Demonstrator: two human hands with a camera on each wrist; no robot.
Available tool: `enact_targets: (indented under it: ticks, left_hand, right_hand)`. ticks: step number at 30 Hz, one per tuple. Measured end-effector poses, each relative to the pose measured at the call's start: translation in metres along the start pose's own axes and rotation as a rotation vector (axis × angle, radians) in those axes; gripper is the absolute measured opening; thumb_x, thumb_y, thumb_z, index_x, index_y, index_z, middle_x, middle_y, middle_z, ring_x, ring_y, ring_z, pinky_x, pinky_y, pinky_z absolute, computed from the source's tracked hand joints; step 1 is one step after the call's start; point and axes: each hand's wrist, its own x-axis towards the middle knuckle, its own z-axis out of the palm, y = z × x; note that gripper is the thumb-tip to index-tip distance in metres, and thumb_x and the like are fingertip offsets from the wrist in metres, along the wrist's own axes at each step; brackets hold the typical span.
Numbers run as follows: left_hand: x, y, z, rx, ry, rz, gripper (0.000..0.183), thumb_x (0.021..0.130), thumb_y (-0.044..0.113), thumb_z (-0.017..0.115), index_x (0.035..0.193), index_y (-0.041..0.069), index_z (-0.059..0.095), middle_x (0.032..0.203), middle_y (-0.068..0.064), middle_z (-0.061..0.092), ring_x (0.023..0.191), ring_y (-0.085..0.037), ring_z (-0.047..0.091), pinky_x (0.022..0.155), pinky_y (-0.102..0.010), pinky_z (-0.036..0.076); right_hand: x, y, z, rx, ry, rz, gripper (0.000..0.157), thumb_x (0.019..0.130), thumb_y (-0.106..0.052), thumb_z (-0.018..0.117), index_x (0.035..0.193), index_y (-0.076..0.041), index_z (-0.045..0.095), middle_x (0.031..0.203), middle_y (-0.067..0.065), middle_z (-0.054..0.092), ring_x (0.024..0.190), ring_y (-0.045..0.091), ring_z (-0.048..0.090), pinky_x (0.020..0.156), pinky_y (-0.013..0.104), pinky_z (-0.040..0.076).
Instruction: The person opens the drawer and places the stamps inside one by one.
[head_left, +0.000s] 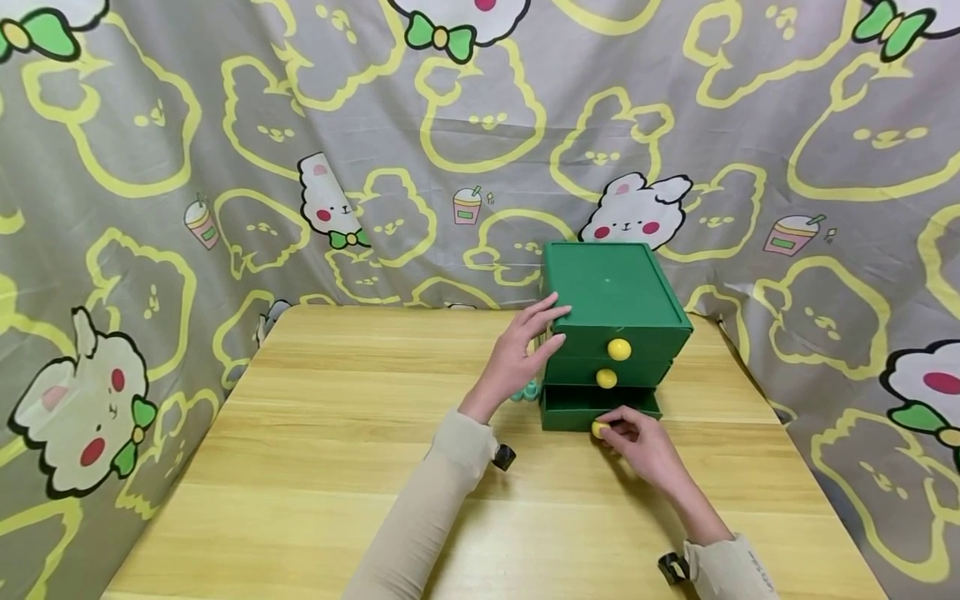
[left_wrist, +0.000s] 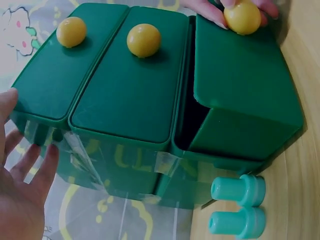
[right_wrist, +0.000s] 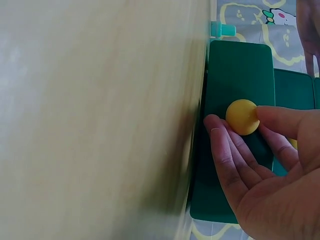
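A green chest of three drawers (head_left: 611,287) stands at the right of the table, each drawer with a round yellow knob. Its bottom drawer (head_left: 566,415) is pulled part of the way out; the upper two are closed. My right hand (head_left: 637,446) pinches the bottom drawer's yellow knob (right_wrist: 242,117) between thumb and fingers. At the chest's left upper side is my left hand (head_left: 521,350), fingers spread and fingertips at the top edge. In the left wrist view, that hand's fingers (left_wrist: 45,172) lie beside the clear side wall of the chest.
Two small teal pegs (left_wrist: 240,190) stand on the wooden table (head_left: 337,450) just left of the chest. A patterned grey curtain (head_left: 375,125) hangs behind the table and along its sides. A black wrist strap piece (head_left: 504,457) sits by the left cuff.
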Motion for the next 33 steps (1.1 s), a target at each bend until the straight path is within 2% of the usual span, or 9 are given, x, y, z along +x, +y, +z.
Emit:
enact_targets:
  ticks: [3, 9, 13, 17, 20, 26, 30, 33]
  left_hand:
    - [-0.003, 0.000, -0.004, -0.014, 0.003, 0.006, 0.044, 0.109, 0.034, 0.055, 0.152, 0.034, 0.051, 0.167, 0.014, 0.033, 0.150, -0.013, 0.039, 0.114, -0.033, 0.047]
    - [-0.008, -0.006, -0.016, -0.085, 0.047, -0.009, 0.043, 0.108, 0.029, 0.057, 0.152, 0.027, 0.053, 0.164, 0.000, 0.040, 0.150, -0.017, 0.040, 0.112, -0.044, 0.050]
    - [-0.014, -0.020, -0.024, -0.120, 0.079, -0.057, 0.043, 0.108, 0.029, 0.057, 0.151, 0.022, 0.054, 0.161, -0.001, 0.044, 0.147, -0.020, 0.043, 0.111, -0.048, 0.050]
    - [-0.023, -0.034, -0.031, -0.074, 0.080, -0.144, 0.043, 0.108, 0.029, 0.058, 0.150, 0.023, 0.054, 0.154, 0.002, 0.050, 0.141, -0.024, 0.048, 0.110, -0.047, 0.051]
    - [-0.031, -0.046, -0.034, -0.006, 0.047, -0.241, 0.046, 0.106, 0.028, 0.061, 0.151, 0.025, 0.053, 0.150, 0.000, 0.053, 0.139, -0.027, 0.050, 0.111, -0.046, 0.050]
    - [-0.048, -0.071, -0.036, 0.026, -0.101, -0.419, 0.057, 0.102, 0.020, 0.067, 0.155, 0.013, 0.046, 0.159, -0.010, 0.047, 0.145, -0.035, 0.045, 0.116, -0.051, 0.044]
    - [-0.058, -0.082, -0.036, 0.016, -0.206, -0.481, 0.061, 0.102, 0.021, 0.068, 0.157, 0.013, 0.043, 0.161, -0.011, 0.044, 0.146, -0.036, 0.044, 0.117, -0.054, 0.041]
    - [-0.062, -0.088, -0.036, 0.001, -0.242, -0.499, 0.061, 0.102, 0.022, 0.068, 0.157, 0.012, 0.043, 0.159, -0.012, 0.047, 0.145, -0.036, 0.045, 0.118, -0.054, 0.040]
  right_hand:
    - [-0.001, 0.000, 0.000, -0.002, -0.003, -0.002, 0.017, 0.100, -0.014, 0.070, 0.115, -0.005, 0.073, 0.097, 0.013, 0.075, 0.081, 0.024, 0.071, 0.068, 0.029, 0.059]
    - [-0.003, -0.001, -0.001, -0.007, -0.006, -0.006, 0.018, 0.100, -0.016, 0.071, 0.114, -0.006, 0.074, 0.097, 0.012, 0.076, 0.081, 0.023, 0.071, 0.067, 0.028, 0.058]
    - [-0.004, 0.000, -0.001, -0.009, -0.005, -0.004, 0.017, 0.099, -0.015, 0.071, 0.114, -0.006, 0.074, 0.096, 0.011, 0.077, 0.081, 0.022, 0.071, 0.067, 0.028, 0.058]
    - [-0.005, -0.001, -0.001, -0.014, -0.006, -0.007, 0.017, 0.099, -0.015, 0.072, 0.114, -0.006, 0.074, 0.096, 0.010, 0.076, 0.081, 0.021, 0.071, 0.067, 0.027, 0.058]
    - [-0.006, -0.001, -0.002, -0.021, -0.005, -0.011, 0.017, 0.099, -0.015, 0.071, 0.114, -0.006, 0.074, 0.096, 0.010, 0.076, 0.081, 0.022, 0.071, 0.066, 0.026, 0.057]
    - [-0.008, 0.000, -0.004, -0.032, -0.007, -0.006, 0.015, 0.100, -0.014, 0.070, 0.112, -0.007, 0.074, 0.097, 0.010, 0.076, 0.082, 0.022, 0.072, 0.066, 0.024, 0.056]
    - [-0.010, 0.001, -0.003, -0.036, -0.011, 0.002, 0.014, 0.100, -0.013, 0.070, 0.112, -0.008, 0.074, 0.096, 0.010, 0.075, 0.081, 0.021, 0.071, 0.066, 0.024, 0.056]
    - [-0.011, 0.001, -0.002, -0.040, -0.014, 0.018, 0.013, 0.099, -0.013, 0.071, 0.112, -0.009, 0.075, 0.096, 0.010, 0.075, 0.080, 0.021, 0.070, 0.065, 0.024, 0.055]
